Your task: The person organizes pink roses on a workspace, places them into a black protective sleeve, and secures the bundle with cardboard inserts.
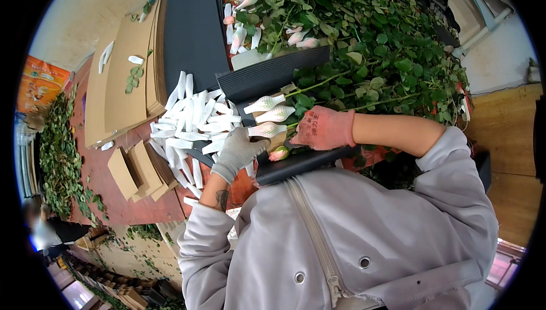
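My left hand (pixel 242 154), in a grey-white glove, has its fingers at the tip of a rose bud in a white foam net sleeve (pixel 267 130), with the thumb along its lower side. Two more netted rose buds (pixel 275 114) lie just beyond it in a row. My right hand (pixel 323 129), in a reddish glove, is closed around a rose stem behind the buds; its fingertips are partly hidden. A bare pink rose bud (pixel 278 154) rests below the netted ones, between my hands. Under them is a black corrugated wrapper (pixel 301 163), its far flap standing up.
White foam net sleeves (pixel 190 118) are heaped to the left. Beyond them lie brown cardboard sheets (pixel 122 77) and black sheets (pixel 193 31). Leafy rose stems (pixel 375 37) pile up at the far right. Small folded cardboard pieces (pixel 142 171) sit by the red table's (pixel 162 210) near edge.
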A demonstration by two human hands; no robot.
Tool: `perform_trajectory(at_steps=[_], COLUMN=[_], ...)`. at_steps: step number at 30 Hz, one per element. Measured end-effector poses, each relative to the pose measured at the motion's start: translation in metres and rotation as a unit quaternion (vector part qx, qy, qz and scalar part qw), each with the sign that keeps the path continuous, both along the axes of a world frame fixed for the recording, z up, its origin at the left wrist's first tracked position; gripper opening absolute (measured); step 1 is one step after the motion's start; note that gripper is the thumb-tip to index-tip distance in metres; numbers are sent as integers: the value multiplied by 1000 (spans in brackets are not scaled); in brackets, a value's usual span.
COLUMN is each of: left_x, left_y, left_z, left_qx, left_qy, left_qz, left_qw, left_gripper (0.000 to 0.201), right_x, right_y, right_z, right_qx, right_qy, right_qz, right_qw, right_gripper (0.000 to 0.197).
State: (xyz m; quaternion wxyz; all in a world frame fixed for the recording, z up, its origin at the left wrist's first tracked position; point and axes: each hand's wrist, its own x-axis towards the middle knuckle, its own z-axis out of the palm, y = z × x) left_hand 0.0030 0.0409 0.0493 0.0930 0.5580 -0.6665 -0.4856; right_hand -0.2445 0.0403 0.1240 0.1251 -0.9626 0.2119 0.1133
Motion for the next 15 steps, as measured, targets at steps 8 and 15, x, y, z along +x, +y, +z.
perform_trajectory(at_steps=[8,15], left_x=[10,-12], left_y=[26,14], left_z=[85,71], left_qx=[-76,-100], left_qy=[-52,129], left_qz=[-31,-251], left_qw=[995,954], left_gripper=[22,26], right_x=[3,2], right_y=[-3,-7], right_z=[5,2], right_qx=[17,-17], right_qy=[43,57], right_qz=[17,58], right_qw=[999,997], right_gripper=[13,20])
